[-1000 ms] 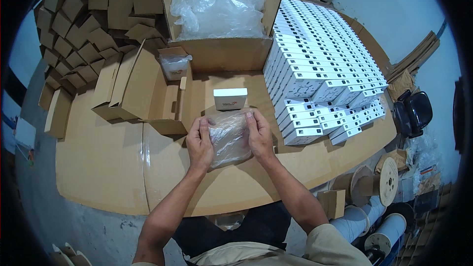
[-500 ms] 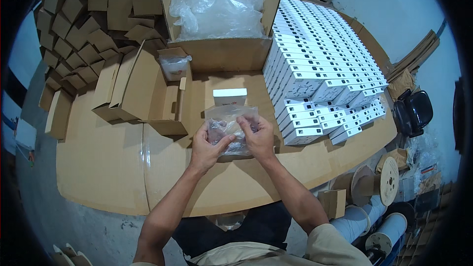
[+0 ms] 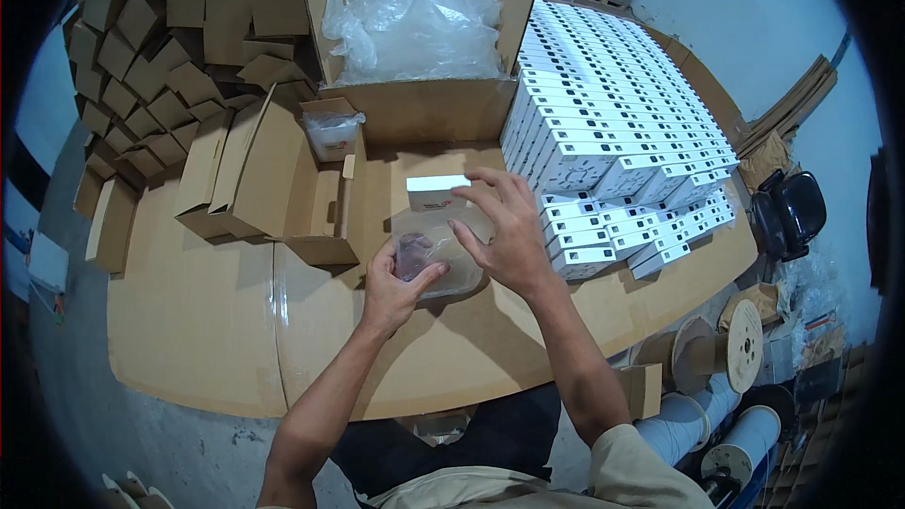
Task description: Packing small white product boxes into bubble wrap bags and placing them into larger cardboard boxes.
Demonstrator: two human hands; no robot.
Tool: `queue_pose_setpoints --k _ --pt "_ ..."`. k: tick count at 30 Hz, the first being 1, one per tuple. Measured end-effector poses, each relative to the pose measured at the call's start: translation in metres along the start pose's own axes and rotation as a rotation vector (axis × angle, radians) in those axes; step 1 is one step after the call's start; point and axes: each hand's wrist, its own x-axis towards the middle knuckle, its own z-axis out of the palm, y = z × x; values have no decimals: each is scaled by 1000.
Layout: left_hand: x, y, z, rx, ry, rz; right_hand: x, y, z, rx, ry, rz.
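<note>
I see the left hand (image 3: 390,290) pinching a clear bag (image 3: 447,250) before the white box (image 3: 434,192); the right hand (image 3: 513,238), loosely spread and free, by its right end.

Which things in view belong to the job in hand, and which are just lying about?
Job in hand:
thin clear plastic bag, held by the left hand
small white rectangular box, near the right hand
probably the stacked white rectangular boxes
probably the piled clear plastic bags in the large brown cardboard carton

Apparently lying about:
round wooden reel
black padded seat
</note>
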Motion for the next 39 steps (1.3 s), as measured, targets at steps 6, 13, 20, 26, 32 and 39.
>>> queue_pose_setpoints --k 6,13,20,26,32,39 --pt "1 -2 0 -16 15 19 -8 4 13 52 50 -7" --pt "1 -2 0 46 50 10 -15 5 18 47 172 -50" --pt "3 -7 -1 53 53 -20 -17 13 13 37 66 -155" --pt "4 -5 -1 128 36 4 -6 10 1 -21 -109 -294" --pt "1 -2 1 57 9 20 7 -1 -10 15 -407 -55" --pt "1 -7 1 142 -24 123 24 -6 -19 75 -705 33"
